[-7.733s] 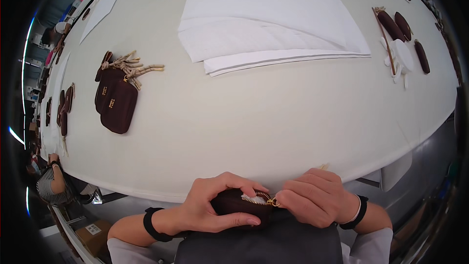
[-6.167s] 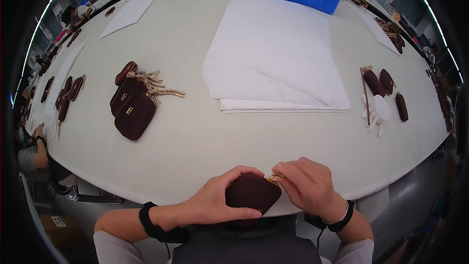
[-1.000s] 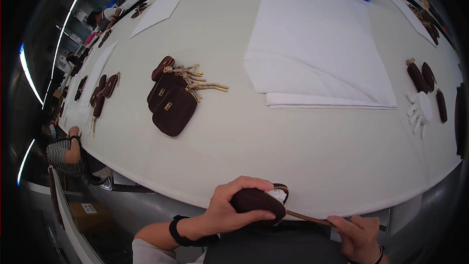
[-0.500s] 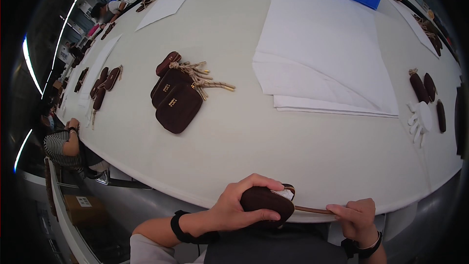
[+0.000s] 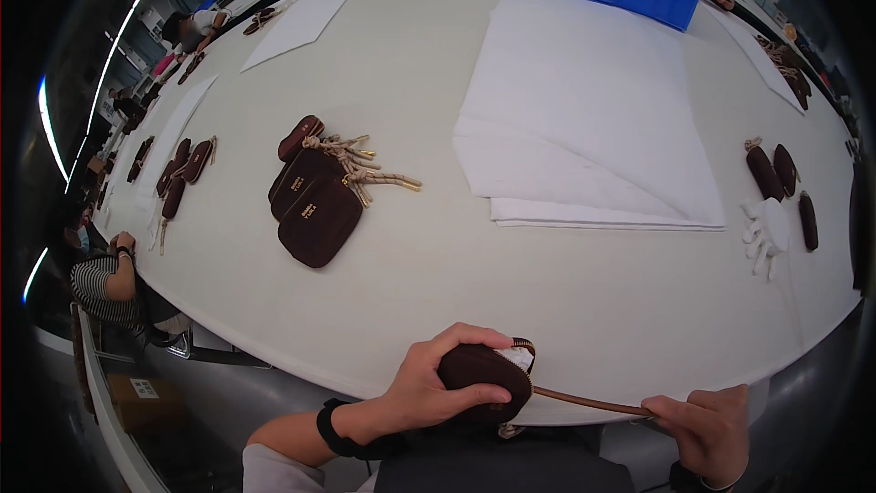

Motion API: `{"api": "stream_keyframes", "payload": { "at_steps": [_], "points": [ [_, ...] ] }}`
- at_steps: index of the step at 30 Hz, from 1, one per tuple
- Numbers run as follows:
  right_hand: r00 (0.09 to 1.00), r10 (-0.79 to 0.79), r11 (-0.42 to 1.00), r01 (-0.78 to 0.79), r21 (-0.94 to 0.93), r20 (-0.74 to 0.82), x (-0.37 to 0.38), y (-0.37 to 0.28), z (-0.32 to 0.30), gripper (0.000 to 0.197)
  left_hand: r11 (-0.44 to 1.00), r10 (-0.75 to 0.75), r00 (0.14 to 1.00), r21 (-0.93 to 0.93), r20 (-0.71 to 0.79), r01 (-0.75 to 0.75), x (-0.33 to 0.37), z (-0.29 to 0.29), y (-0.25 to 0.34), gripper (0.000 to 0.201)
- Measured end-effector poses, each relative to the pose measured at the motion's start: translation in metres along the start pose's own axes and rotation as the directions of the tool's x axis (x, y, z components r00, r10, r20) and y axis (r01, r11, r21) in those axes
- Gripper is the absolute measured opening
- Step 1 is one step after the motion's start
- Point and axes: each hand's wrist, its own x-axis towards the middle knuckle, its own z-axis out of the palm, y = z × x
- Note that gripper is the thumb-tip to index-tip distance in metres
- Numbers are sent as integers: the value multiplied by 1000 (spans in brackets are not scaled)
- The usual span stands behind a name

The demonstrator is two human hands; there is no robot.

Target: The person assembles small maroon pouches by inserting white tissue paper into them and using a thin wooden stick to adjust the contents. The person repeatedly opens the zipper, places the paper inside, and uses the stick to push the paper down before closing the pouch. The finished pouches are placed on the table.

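Three brown pouches (image 5: pixel 319 228) overlap at left on the pale table (image 5: pixel 415 274). At its near edge, the left hand (image 5: pixel 415 393) curls round a plump, dark brown pouch (image 5: pixel 479 366), thumb and fingers parted by its body; its gold zip (image 5: pixel 523 341) gapes rightward over white stuffing (image 5: pixel 516 358), long axis roughly left to right. A thin brown stick (image 5: pixel 589 401) meets its right edge, sloping slightly down to the right hand (image 5: pixel 707 427), whose fingertips pinch it.

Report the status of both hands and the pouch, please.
Left hand gripping open brown pouch. Right hand holding thin brown stick by one end. No obstruction visible.
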Motion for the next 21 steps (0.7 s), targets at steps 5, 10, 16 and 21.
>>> {"api": "stream_keyframes", "payload": {
  "at_steps": [5, 10, 16, 21],
  "points": [
    [998, -20, 991, 11, -133, -66, 2, -19, 13, 39, 998, 34, 998, 57, -56, -31, 3, 6, -3, 50],
    [991, -29, 989, 10, -145, -133, 1, -18, 46, 41, 997, 66, 986, 49, -153, -59, 7, 2, 0, 48],
    [945, -114, 993, 116, -13, -306, 10, 5, 94, 38, 991, 92, 958, -68, -272, -114, 6, 3, 2, 51],
    [930, -127, 983, 164, 82, -346, 17, 19, 102, 44, 980, 85, 959, -149, -272, -129, 12, 6, 9, 54]
  ]
}}
